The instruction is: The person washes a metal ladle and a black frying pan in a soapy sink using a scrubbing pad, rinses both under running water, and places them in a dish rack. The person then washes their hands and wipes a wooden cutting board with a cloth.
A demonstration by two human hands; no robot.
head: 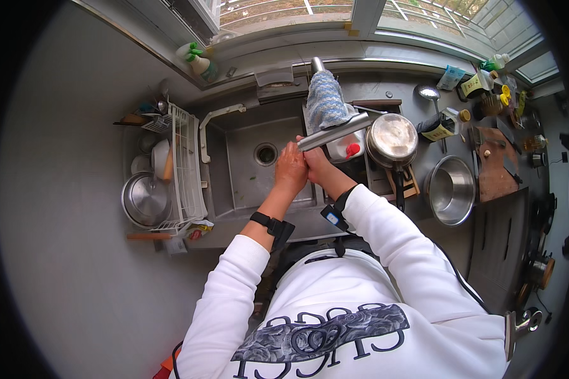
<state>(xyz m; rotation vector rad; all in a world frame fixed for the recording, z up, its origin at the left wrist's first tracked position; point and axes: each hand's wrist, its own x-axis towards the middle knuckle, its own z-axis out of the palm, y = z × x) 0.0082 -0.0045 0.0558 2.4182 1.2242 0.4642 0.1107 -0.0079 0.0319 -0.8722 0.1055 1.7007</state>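
Note:
Beneath the tip of a metal faucet spout (334,131), my left hand (290,165) and my right hand (316,163) are pressed together. The back of my left hand faces up and looks wet. My right hand's fingers are partly hidden behind the spout and my left hand. Nothing is visible between the palms. Both hands are above the right side of a stainless steel sink (246,177), whose round drain (266,154) lies just left of them. Small green scraps lie on the basin floor. A blue-and-white cloth (323,99) is draped over the faucet body.
Right of the faucet are a white jug with a red cap (353,150), an upturned pot (394,135) and a steel bowl (451,190). Farther right lies a cutting board (495,175) with a knife, near several bottles. A dish rack (187,166) stands left of the sink.

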